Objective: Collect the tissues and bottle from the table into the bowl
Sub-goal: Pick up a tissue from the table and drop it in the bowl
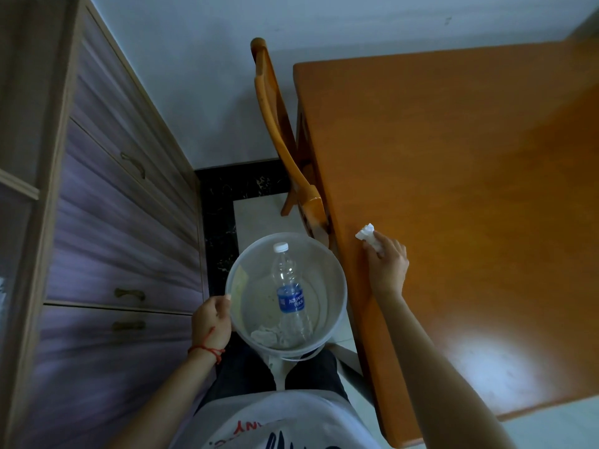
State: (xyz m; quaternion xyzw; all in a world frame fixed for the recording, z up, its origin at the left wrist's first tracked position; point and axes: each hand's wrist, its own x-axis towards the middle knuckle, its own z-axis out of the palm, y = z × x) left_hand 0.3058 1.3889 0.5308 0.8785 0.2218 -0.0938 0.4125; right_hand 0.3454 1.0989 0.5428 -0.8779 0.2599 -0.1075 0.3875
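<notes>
A translucent white bowl point(337, 280) is held beside the table's left edge; my left hand point(210, 322) grips its left rim. Inside it a clear plastic bottle point(290, 296) with a blue label and white cap leans against the wall, and a crumpled tissue point(264, 338) lies on the bottom. On the orange wooden table point(453, 189), near its left edge, my right hand point(387, 264) is closed around a white crumpled tissue point(366, 232), which sticks out past the fingertips.
A wooden chair point(275, 124) stands tucked against the table's left side, just beyond the bowl. A tall cabinet with drawers point(113, 222) lines the left. Tiled floor point(256, 215) shows between them. The person's legs and shirt are below the bowl.
</notes>
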